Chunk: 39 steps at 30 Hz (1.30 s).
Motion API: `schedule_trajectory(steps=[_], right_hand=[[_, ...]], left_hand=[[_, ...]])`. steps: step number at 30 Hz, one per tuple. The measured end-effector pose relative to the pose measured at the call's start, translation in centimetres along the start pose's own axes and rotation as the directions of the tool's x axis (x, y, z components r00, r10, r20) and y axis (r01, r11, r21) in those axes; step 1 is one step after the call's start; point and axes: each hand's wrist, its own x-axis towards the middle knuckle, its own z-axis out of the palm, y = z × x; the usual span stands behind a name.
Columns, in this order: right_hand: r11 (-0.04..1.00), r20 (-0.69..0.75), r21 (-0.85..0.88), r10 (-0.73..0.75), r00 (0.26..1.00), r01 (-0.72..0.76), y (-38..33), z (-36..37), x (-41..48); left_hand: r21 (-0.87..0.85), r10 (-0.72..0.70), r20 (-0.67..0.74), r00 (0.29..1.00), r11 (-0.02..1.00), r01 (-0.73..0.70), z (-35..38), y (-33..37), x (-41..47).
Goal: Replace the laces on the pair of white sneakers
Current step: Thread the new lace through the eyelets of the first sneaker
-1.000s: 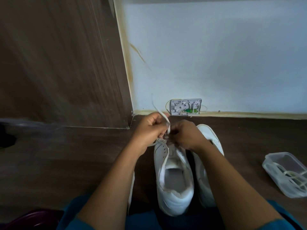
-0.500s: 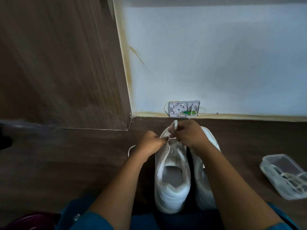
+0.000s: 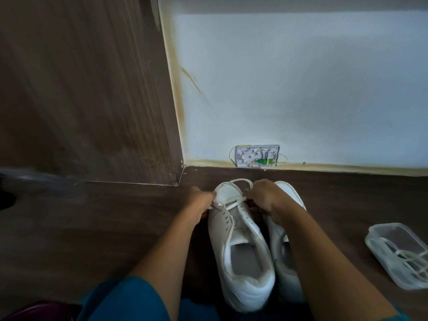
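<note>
From the head camera, two white sneakers stand side by side on a dark wood floor (image 3: 81, 228), toes pointing at a pale wall (image 3: 289, 84). The left sneaker (image 3: 240, 246) is in full view, its opening empty and most of its eyelets bare. The right sneaker (image 3: 287, 262) sits just beside it and is partly hidden under the right forearm.

A white lace (image 3: 234, 203) crosses the lowest eyelets of the left sneaker near the toe and arcs in a loop over the toe cap. The left hand (image 3: 199, 202) is at the left edge of that sneaker, fingers closed and pinching the lace where it leaves the eyelet row. The right hand (image 3: 264, 196) is at the other side of the toe, fingers curled shut on the other stretch of the lace. Both forearms reach down from the bottom of the view, with blue clothing (image 3: 129, 300) showing at the lower edge.

To the right, well apart from the shoes, a clear plastic container (image 3: 398, 253) lies on the floor with white laces (image 3: 403, 262) coiled inside. An open wall socket (image 3: 257, 156) with green parts sits at the foot of the wall, beyond the toes. A brown wood panel (image 3: 81, 89) fills the upper left.
</note>
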Motion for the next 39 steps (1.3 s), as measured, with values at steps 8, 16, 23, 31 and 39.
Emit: schedule_trajectory(steps=[8,16,23,31,39], right_hand=[[0.962,-0.068,-0.257,-0.108,0.992,0.088,-0.4,0.5,0.0],[0.919,-0.035,-0.372,-0.157,0.987,0.133,-0.3,0.4,0.0],[0.942,0.044,-0.307,-0.125,0.991,0.132,0.0,0.5,0.0],[0.980,0.016,-0.179,-0.090,0.996,0.091,0.2,0.4,0.0],[0.986,0.046,0.137,-0.101,0.994,0.094,0.5,0.7,0.0]], left_hand=[[0.186,-0.181,0.109,0.977,0.970,0.159,-1.2,-0.3,0.0],[0.340,-0.024,0.136,0.990,0.940,-0.024,-0.6,0.3,1.0],[0.115,-0.025,0.083,0.996,0.993,0.015,0.3,0.4,1.8],[0.052,-0.015,0.144,0.989,0.999,0.007,1.0,0.7,2.2],[-0.101,-0.004,0.252,0.968,0.994,0.030,0.7,1.0,3.0]])
